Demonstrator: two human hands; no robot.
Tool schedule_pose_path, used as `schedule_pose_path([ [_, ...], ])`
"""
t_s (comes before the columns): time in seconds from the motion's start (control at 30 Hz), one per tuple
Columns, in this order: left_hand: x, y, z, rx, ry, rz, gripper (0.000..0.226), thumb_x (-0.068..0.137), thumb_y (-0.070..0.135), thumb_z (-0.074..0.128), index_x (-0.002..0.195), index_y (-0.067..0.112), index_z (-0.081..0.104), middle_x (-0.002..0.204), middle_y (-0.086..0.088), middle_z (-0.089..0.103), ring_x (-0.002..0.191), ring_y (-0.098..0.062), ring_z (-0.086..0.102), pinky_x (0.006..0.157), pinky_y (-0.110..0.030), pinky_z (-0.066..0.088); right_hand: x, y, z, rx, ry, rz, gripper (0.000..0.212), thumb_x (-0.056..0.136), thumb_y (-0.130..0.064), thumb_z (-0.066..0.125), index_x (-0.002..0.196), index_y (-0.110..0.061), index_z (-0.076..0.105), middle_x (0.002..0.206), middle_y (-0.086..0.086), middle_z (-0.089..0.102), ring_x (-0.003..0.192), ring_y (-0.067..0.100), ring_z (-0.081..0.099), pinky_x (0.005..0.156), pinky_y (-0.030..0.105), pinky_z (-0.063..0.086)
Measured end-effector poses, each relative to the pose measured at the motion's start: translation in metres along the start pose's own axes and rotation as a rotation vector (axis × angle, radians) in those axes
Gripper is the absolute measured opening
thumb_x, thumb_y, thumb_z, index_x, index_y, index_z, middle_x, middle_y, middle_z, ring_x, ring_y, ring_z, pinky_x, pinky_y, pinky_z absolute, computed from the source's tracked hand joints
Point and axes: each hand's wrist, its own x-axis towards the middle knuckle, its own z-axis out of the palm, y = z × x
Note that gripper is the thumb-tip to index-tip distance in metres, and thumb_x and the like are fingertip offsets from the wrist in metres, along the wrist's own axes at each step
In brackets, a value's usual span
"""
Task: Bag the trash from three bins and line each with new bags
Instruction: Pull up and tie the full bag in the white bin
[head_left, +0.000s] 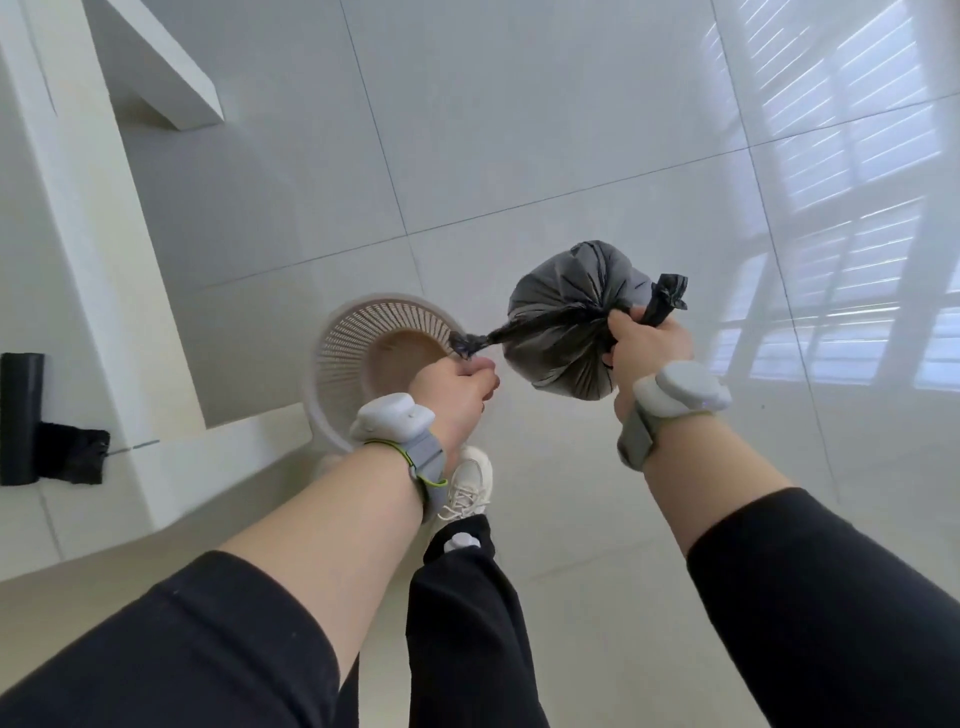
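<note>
No text, label, brand, number or sign is showing legibly anywhere in this view.
</note>
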Motion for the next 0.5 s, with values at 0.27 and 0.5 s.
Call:
schedule_pose_path([
  [0.27, 0.031, -0.033, 0.012, 0.084, 0.016, -0.062, 0.021, 0.088, 0.010, 0.058, 0.078, 0.028, 0.063, 0.092, -0.007, 0.072, 0.096, -0.025, 0.068, 0.096, -0.041, 0.051, 0.078, 0.018, 0.016, -0.575, -0.165, 0.072, 0.053, 0.093, -0.016, 0.051, 0.143, -0.013, 0.033, 0.150, 0.008, 0.033, 0.141, 0.028, 0.026, 0.112, 0.037, 0.027],
  [0.5, 0.063, -0.052, 0.023, 0.143, 0.026, -0.114, 0.022, 0.088, 0.011, 0.056, 0.075, 0.029, 0.061, 0.096, -0.009, 0.073, 0.100, -0.026, 0.067, 0.097, -0.043, 0.050, 0.115, 0.070, 0.045, -0.710, -0.285, 0.178, 0.046, 0.104, -0.018, 0.027, 0.149, -0.010, 0.025, 0.156, 0.010, 0.024, 0.144, 0.028, 0.022, 0.116, 0.038, 0.022],
])
